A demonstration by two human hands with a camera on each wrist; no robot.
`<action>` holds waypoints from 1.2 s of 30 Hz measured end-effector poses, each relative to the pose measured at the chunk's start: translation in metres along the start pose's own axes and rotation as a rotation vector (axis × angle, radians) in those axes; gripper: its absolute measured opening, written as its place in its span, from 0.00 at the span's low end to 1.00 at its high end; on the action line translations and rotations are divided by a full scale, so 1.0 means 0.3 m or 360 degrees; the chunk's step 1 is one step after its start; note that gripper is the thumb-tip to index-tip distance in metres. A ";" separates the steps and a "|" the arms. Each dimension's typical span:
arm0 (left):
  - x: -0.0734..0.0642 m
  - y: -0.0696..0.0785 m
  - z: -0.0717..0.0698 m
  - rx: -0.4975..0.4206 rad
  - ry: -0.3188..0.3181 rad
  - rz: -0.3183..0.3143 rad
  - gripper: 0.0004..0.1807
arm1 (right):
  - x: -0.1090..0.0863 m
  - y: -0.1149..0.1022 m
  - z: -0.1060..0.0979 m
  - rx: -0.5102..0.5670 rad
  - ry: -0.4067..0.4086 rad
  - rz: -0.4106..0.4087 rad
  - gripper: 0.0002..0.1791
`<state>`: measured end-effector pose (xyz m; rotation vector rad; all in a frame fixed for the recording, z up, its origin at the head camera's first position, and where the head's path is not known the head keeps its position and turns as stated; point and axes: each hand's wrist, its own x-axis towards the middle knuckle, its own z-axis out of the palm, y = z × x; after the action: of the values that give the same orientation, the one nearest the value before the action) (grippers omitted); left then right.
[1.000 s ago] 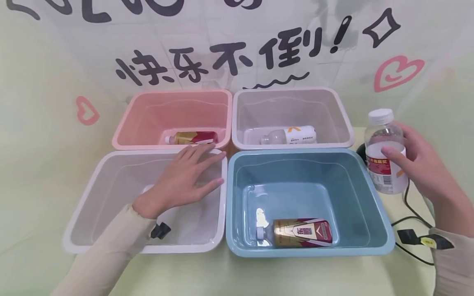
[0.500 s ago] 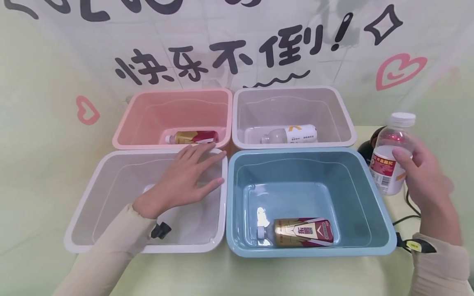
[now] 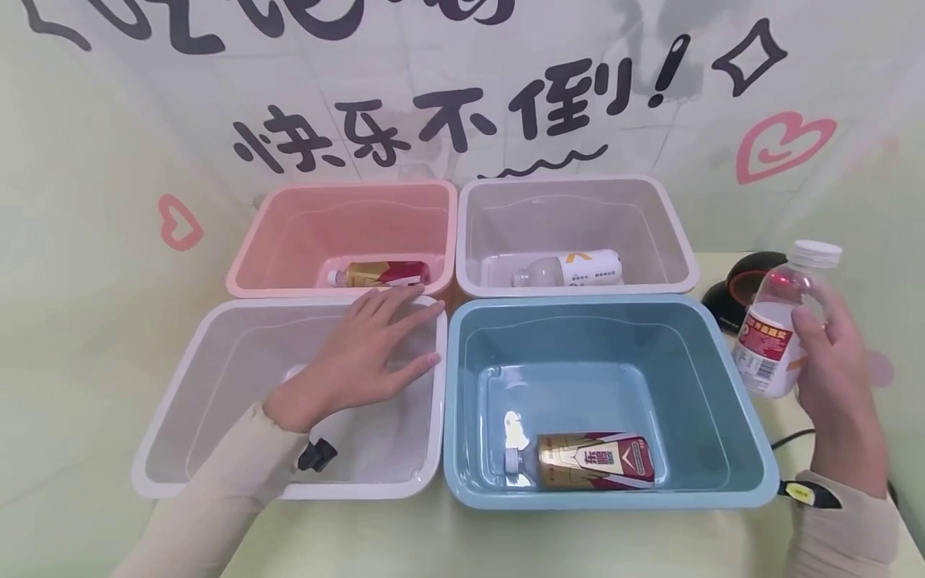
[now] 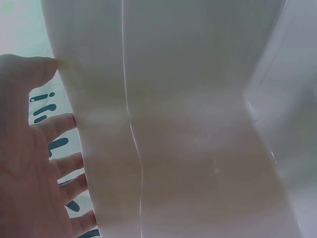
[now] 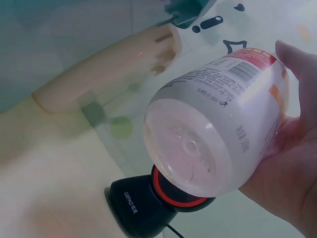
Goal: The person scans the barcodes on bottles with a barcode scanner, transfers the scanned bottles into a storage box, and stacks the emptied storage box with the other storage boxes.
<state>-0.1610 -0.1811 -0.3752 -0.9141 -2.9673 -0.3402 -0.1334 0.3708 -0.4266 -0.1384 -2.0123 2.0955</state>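
The right hand (image 3: 838, 365) grips one tilted, white-labelled bottle (image 3: 768, 341); one black device (image 3: 725, 307) sits beyond, to its left. The left hand (image 3: 357, 353) spreads its fingers at the rim of a grey bin (image 3: 361, 489), one of four bins (image 3: 614, 500), three each holding one lying bottle (image 3: 598, 460).

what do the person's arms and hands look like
The left sleeve and right sleeve are plain, beige, wrist-length. Beside the left one is a small black piece; at the right one, a black strap with a yellow label. The left hand and right hand are ungloved.
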 end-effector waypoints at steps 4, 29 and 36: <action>0.002 -0.005 -0.010 0.0000 -0.0008 -0.0012 0.40 | -0.005 0.018 -0.001 0.0088 0.0039 0.0044 0.30; 0.005 -0.002 0.005 0.0011 0.0018 0.0013 0.40 | 0.032 0.063 0.020 0.0541 -0.0258 -0.0324 0.30; 0.009 0.000 0.009 0.0016 0.0010 0.0008 0.40 | 0.030 0.059 0.028 0.0558 -0.0089 -0.0282 0.24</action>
<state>-0.1631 -0.1790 -0.3777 -0.9180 -2.9576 -0.3273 -0.1460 0.3642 -0.4430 0.1545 -1.5848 2.3129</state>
